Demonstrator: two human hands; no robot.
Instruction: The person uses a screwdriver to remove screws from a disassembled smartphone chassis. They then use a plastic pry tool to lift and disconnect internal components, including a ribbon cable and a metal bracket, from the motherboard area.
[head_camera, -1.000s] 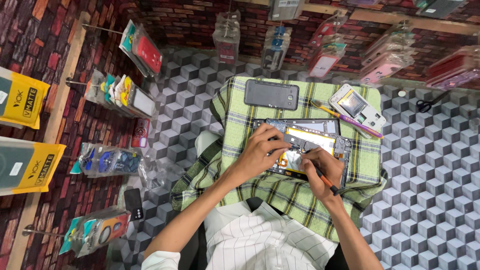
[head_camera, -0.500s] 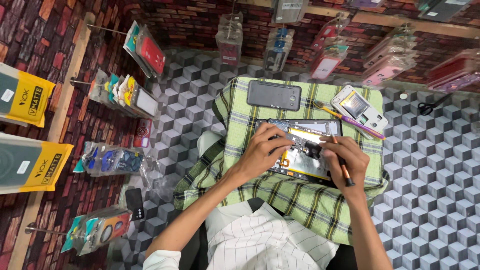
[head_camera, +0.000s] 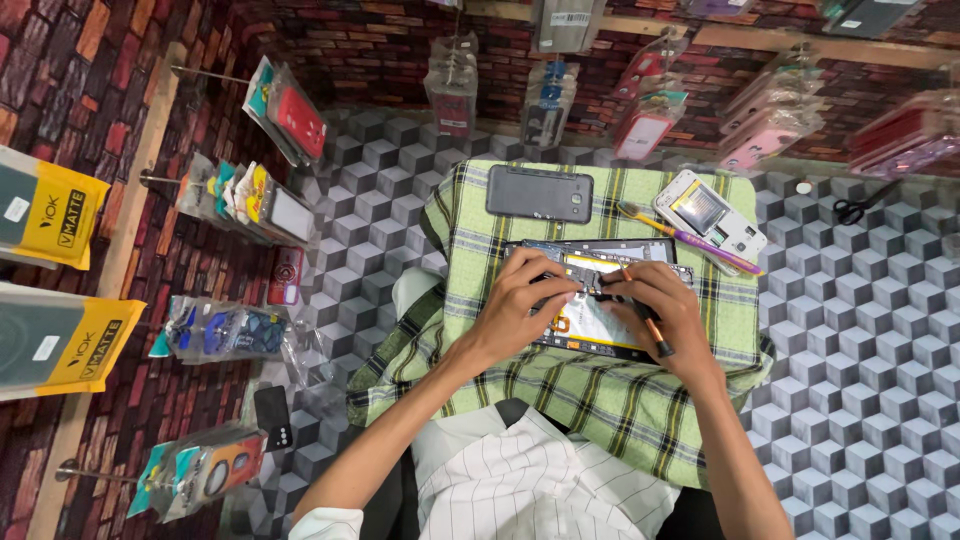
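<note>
A brick-patterned wall hung with packaged phone cases rises behind a counter covered in a grey cube pattern, and on that counter lies a green plaid cloth under both hands. The opened phone, back off and its circuit board and yellow-white battery area exposed, lies flat on the cloth directly beneath the two hands.

The left hand rests on the phone's left half, fingers curled down with the tips pressed to the insides near the upper middle; whether it pinches a small part cannot be told. The right hand sits on the phone's right half, fingers closed round a thin dark tool (it looks like a screwdriver or tweezers, too small to tell) whose handle end pokes out by the wrist side. The fingertips of the two hands nearly meet over the phone's upper edge.

Just beyond the left hand, further up the cloth, lies a dark grey phone back cover. Beyond the right hand lies a purple-handled brush set at a slant, and just past it a white phone shell with its inside showing. Well off to the right, on the bare counter, lies a pair of black scissors.
</note>
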